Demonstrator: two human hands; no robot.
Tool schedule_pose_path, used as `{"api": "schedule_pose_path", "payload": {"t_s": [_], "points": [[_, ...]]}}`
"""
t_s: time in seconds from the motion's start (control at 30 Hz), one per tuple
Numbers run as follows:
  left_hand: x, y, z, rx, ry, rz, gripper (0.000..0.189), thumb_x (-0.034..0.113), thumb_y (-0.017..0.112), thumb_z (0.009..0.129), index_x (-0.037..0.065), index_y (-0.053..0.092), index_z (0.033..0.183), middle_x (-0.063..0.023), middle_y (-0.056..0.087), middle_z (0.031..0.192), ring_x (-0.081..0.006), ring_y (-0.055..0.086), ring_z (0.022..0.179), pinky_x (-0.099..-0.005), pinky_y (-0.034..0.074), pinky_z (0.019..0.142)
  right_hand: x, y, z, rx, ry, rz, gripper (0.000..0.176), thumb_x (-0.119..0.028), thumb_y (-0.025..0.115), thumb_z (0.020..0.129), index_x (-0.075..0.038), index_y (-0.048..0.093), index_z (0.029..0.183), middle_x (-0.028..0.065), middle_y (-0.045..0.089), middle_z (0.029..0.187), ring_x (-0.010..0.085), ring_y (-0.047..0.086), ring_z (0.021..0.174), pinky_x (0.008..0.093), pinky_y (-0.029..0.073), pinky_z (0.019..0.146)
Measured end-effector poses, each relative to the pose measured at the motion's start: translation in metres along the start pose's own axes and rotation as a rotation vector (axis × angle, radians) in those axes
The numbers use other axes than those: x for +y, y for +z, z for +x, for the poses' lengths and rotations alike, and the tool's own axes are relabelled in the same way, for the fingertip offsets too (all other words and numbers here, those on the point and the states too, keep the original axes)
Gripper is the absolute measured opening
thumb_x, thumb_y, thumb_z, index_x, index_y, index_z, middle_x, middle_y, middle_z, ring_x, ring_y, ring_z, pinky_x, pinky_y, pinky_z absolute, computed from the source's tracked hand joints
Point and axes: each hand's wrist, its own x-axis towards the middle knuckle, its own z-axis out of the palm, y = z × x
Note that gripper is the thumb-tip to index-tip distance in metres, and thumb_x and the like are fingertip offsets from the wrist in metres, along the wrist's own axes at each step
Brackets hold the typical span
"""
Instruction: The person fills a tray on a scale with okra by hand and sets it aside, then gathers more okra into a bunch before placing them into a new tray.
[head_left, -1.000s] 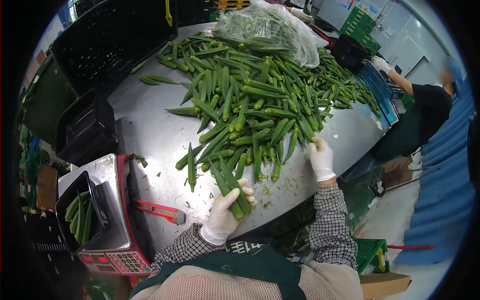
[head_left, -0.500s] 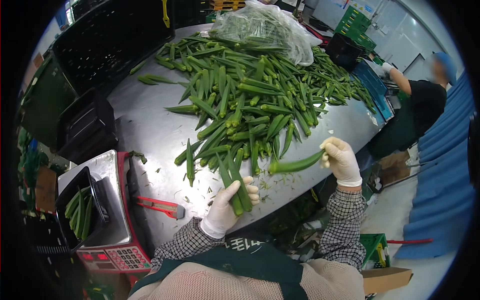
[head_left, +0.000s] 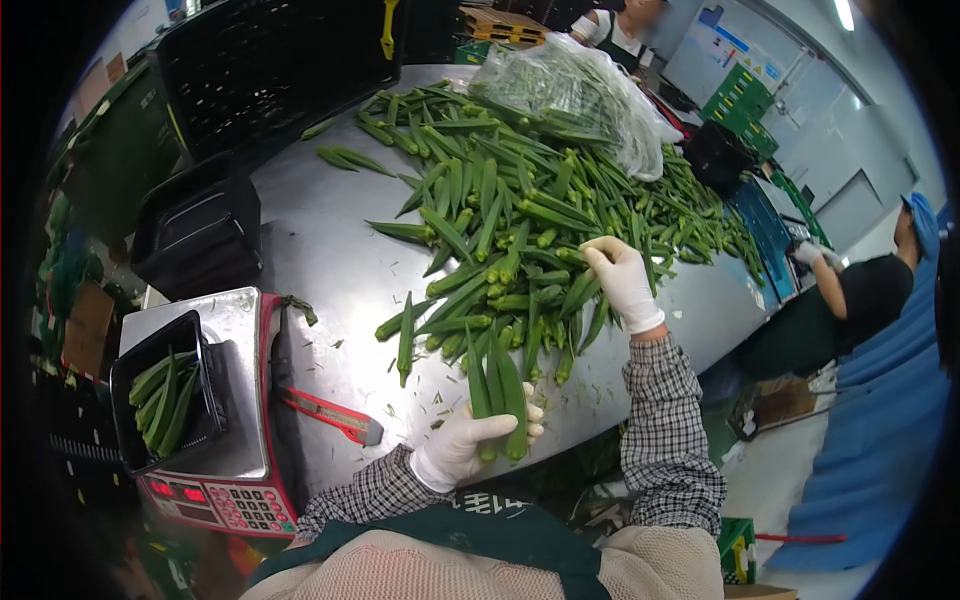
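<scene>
My left hand [head_left: 463, 445], in a white glove, is closed around a small bunch of okra pods [head_left: 512, 395] near the table's front edge, their tips pointing away from me. Over the front right of a large okra pile [head_left: 500, 220], my gloved right hand [head_left: 622, 283] has its thumb and fingers pinched at the end of an okra pod [head_left: 570, 256]. Part of that pod is hidden among the others. To my left, a black tray [head_left: 205, 375] with several okra pods [head_left: 165, 405] in it rests on a red scale [head_left: 265, 400].
A red box cutter [head_left: 335, 414] lies beside the scale. Behind the scale stand empty-looking black trays [head_left: 200, 225]. A clear plastic bag [head_left: 575, 95] of okra sits at the back of the metal table [head_left: 320, 220]. Two co-workers are farther off, one at the right [head_left: 870, 290].
The pod that my right hand held is no longer in it, and my left hand's bunch is larger. My right hand has moved left and away from me to the pile. The view has shifted.
</scene>
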Motion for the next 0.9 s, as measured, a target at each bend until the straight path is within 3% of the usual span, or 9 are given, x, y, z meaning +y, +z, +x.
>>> {"api": "schedule_pose_path", "payload": {"t_s": [0.1,0.13,0.27,0.4,0.5,0.53,0.63,0.67,0.9], "points": [[-0.001,-0.002,0.003,0.055,0.049,-0.027,0.047,0.007,0.062,0.081,0.001,0.041,0.123,-0.0154,0.057,0.11,-0.0234,0.06,0.097,-0.0342,0.049,0.085,0.014,0.002,0.041,0.156,-0.132,-0.546,0.026,-0.011,0.057,0.078,-0.004,0.06,0.102,0.011,0.061,0.098,0.0247,0.061,0.081,0.0344,0.049,0.071],[0.0,-0.001,0.004,0.072,0.055,-0.035,0.047,0.007,0.062,0.081,0.001,0.041,0.123,-0.0157,0.057,0.111,-0.0234,0.06,0.097,-0.0342,0.049,0.085,0.024,0.002,0.056,0.101,-0.183,-0.643,0.039,-0.011,0.058,0.075,-0.006,0.055,0.113,0.0125,0.057,0.11,0.0312,0.056,0.097,0.0398,0.046,0.083],[0.0,-0.003,0.005,0.093,0.063,-0.048,0.046,0.009,0.061,0.083,0.0,0.041,0.124,-0.0156,0.056,0.115,-0.0237,0.059,0.101,-0.035,0.048,0.087,0.044,0.011,0.083,-0.061,-0.091,-0.892,0.059,-0.013,0.057,0.072,-0.009,0.043,0.129,0.0125,0.057,0.112,0.0328,0.05,0.108,0.0423,0.042,0.091],[-0.002,-0.007,0.006,0.084,0.07,-0.046,0.045,0.017,0.057,0.086,-0.001,0.042,0.124,-0.015,0.055,0.118,-0.0236,0.056,0.105,-0.0354,0.047,0.09,0.039,0.013,0.087,-0.085,-0.036,-0.919,0.053,-0.014,0.056,0.075,-0.008,0.047,0.126,0.0155,0.058,0.112,0.0329,0.053,0.106,0.0385,0.043,0.09],[-0.004,-0.009,0.005,0.08,0.072,-0.052,0.046,0.022,0.056,0.088,-0.001,0.042,0.125,-0.0151,0.054,0.119,-0.0238,0.056,0.106,-0.0358,0.047,0.09,0.059,-0.001,0.082,-0.112,-0.008,-0.428,0.046,-0.016,0.058,0.078,-0.005,0.051,0.122,0.0153,0.062,0.101,0.0299,0.059,0.094,0.0367,0.046,0.084],[-0.005,-0.009,0.006,0.074,0.07,-0.05,0.046,0.024,0.056,0.088,-0.001,0.042,0.125,-0.0152,0.054,0.119,-0.024,0.056,0.106,-0.036,0.047,0.09,0.047,-0.002,0.068,-0.048,-0.066,-0.335,0.038,-0.016,0.056,0.083,-0.001,0.052,0.118,0.0124,0.063,0.092,0.023,0.061,0.082,0.0324,0.049,0.076],[-0.006,-0.011,0.007,0.057,0.067,-0.058,0.049,0.025,0.056,0.088,-0.001,0.04,0.127,-0.0155,0.054,0.12,-0.0243,0.055,0.106,-0.0362,0.046,0.09,0.005,-0.017,0.037,-0.238,0.351,0.337,0.034,-0.015,0.051,0.088,0.002,0.051,0.118,0.0097,0.062,0.091,0.0154,0.06,0.079,0.0277,0.05,0.071],[-0.008,-0.012,0.007,0.043,0.075,-0.038,0.05,0.028,0.053,0.09,0.0,0.039,0.128,-0.0161,0.053,0.121,-0.025,0.054,0.108,-0.0366,0.045,0.092,-0.001,-0.022,0.027,-0.288,0.365,0.471,0.031,-0.015,0.049,0.091,0.002,0.049,0.117,0.0087,0.061,0.089,0.0128,0.06,0.075,0.0249,0.05,0.067],[-0.006,-0.01,0.007,0.003,0.079,-0.046,0.05,0.037,0.046,0.093,0.001,0.041,0.127,-0.0167,0.051,0.122,-0.0258,0.053,0.109,-0.0379,0.045,0.093,-0.028,-0.034,-0.022,-0.441,0.273,0.821,0.028,-0.017,0.051,0.091,0.002,0.049,0.112,0.0079,0.058,0.088,0.0121,0.053,0.066,0.0255,0.047,0.064]]}}
